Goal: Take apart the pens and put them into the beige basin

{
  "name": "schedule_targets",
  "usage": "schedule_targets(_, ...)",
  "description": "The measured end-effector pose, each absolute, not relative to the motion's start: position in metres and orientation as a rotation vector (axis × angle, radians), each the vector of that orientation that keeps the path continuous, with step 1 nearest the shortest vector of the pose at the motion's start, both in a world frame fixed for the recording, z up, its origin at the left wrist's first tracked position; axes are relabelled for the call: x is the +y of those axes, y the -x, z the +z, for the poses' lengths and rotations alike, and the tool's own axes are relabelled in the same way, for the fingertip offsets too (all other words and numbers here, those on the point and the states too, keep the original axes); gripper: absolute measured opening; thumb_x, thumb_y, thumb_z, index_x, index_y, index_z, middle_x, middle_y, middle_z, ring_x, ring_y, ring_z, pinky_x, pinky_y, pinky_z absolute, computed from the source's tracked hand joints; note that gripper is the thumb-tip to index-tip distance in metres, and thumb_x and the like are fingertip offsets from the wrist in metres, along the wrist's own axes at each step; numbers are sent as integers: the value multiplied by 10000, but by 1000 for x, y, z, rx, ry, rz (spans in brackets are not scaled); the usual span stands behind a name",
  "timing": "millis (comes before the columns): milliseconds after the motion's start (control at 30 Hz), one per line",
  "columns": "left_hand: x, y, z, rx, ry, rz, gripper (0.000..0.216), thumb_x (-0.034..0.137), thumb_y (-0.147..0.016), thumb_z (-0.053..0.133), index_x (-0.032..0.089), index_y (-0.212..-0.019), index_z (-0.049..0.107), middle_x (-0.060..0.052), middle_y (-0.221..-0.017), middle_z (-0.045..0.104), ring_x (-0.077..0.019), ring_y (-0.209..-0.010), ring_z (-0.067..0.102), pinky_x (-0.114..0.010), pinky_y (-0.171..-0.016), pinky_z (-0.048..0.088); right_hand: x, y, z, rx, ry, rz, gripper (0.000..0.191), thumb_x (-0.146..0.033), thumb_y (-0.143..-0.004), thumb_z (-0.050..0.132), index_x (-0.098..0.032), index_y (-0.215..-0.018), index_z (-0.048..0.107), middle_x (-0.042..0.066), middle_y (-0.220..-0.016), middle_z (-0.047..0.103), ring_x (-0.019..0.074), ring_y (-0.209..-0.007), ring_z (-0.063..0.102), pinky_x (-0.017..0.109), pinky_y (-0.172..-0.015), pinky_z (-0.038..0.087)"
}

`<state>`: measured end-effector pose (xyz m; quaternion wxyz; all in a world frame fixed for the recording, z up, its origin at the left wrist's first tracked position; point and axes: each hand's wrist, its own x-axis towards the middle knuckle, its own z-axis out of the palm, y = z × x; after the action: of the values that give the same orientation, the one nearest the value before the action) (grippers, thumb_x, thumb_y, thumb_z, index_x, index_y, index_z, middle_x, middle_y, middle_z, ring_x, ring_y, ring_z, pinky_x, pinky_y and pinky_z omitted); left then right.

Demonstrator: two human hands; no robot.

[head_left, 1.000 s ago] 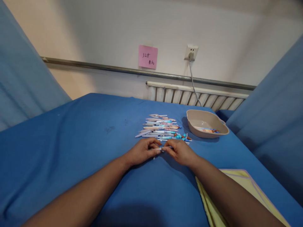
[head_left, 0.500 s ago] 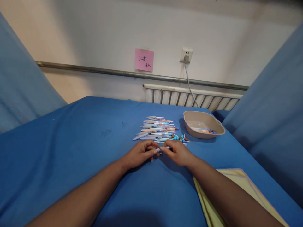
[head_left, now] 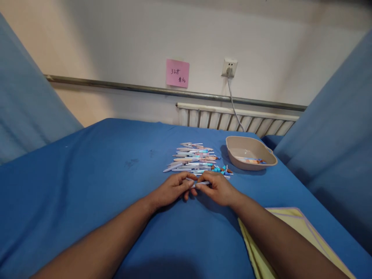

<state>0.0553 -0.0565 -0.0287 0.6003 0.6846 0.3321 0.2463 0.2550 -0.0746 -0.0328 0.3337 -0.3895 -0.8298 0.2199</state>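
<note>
My left hand (head_left: 173, 187) and my right hand (head_left: 218, 187) meet low over the blue cloth, fingertips almost touching. Both pinch a slim whitish pen (head_left: 201, 183), its ends partly hidden by the fingers. Whether it is whole or in separate parts, I cannot tell. Just beyond the hands lies a stack of pens and pen parts (head_left: 192, 159), mostly pale, some with orange or light blue. At the right end of the stack is a small heap of blue and brown pieces (head_left: 223, 169), close to my right hand.
A beige basin (head_left: 238, 143) with several pens inside stands at the back right. Under my right forearm lies a folded yellow cloth (head_left: 290, 223). Blue curtains (head_left: 26, 89) hang on both sides. Behind are a radiator (head_left: 215, 118), a rail and a plugged-in cord (head_left: 231, 97).
The whitish pen shows more clearly between the fingers and sits at a slightly different angle. My fingers have shifted a little on it; the stack and basin stay put.
</note>
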Motion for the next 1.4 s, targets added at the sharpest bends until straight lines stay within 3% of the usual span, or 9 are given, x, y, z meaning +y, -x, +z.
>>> schedule_targets(100, -55, -55, -31, 767, -1627, 557, 365, 436, -895, 459, 128, -1077, 531, -42, -744, 654, -85, -525, 526, -208, -517, 408, -76, -255, -33, -2240, 1065, 556, 210, -275, -905, 482, -181, -772, 615, -1, -712, 608, 115, -658, 546, 221, -619, 377)
schedule_targets(233, -55, -55, -30, 801, -1641, 573, 369, 450, -899, 447, 137, -1077, 527, -16, -714, 626, -74, -506, 493, -193, -501, 390, -78, -256, -34, -2240, 1091, 536, 171, -346, -866, 559, -187, -920, 592, 21, -842, 639, 143, -748, 567, 240, -666, 398)
schedule_targets(333, -55, -55, -29, 805, -1641, 579, 378, 462, -898, 443, 136, -1068, 532, -15, -710, 623, -70, -494, 478, -190, -493, 381, -79, -258, -32, -2287, 1053, 480, 142, -298, -868, 558, -190, -960, 569, 29, -884, 629, 149, -793, 569, 247, -698, 410)
schedule_targets(633, -52, -56, -27, 822, -1620, 571, 433, 504, -876, 459, 143, -1102, 534, -40, -758, 643, -91, -513, 514, -203, -475, 374, -81, -246, -15, -2620, 1149, -29, 167, -276, -917, 468, -210, -961, 615, 68, -896, 653, 208, -839, 588, 316, -743, 409)
schedule_targets(767, -49, -56, -23, 940, -1623, 696, 409, 488, -860, 490, 162, -1101, 543, -80, -937, 662, -139, -662, 592, -232, -531, 421, -62, -282, 0, -2422, 1364, -121, 174, -218, -905, 473, -203, -984, 626, 77, -901, 681, 220, -860, 597, 333, -781, 393)
schedule_targets(900, -45, -54, -23, 1018, -1595, 756, 409, 474, -833, 530, 154, -1086, 541, -87, -921, 676, -145, -645, 588, -246, -527, 424, -43, -360, 10, -1982, 1668, -200, 263, -212, -917, 430, -205, -1117, 601, 83, -1036, 678, 221, -991, 576, 349, -887, 358)
schedule_targets(1067, -41, -51, -25, 1024, -1583, 803, 421, 489, -803, 555, 149, -1051, 563, -64, -834, 675, -128, -575, 568, -240, -499, 415, -33, -421, -3, -1860, 2127, -172, 296, -177, -874, 433, -213, -1069, 653, 87, -1071, 676, 237, -1028, 571, 359, -846, 363)
schedule_targets(1300, -31, -44, -16, 1120, -1493, 1017, 444, 484, -736, 622, 139, -1013, 575, -36, -764, 645, -117, -537, 539, -238, -487, 430, -32, -424, -15, -1927, 2180, -63, 301, -152, -786, 447, -249, -830, 728, 55, -964, 710, 265, -974, 592, 383, -802, 352)
schedule_targets(1400, -25, -37, -11, 1190, -1449, 1206, 443, 484, -696, 657, 132, -957, 596, -34, -751, 646, -102, -531, 527, -219, -481, 404, -33, -426, -14, -1904, 2186, -69, 306, -147, -790, 427, -221, -848, 719, 80, -980, 703, 284, -993, 585, 401, -799, 353)
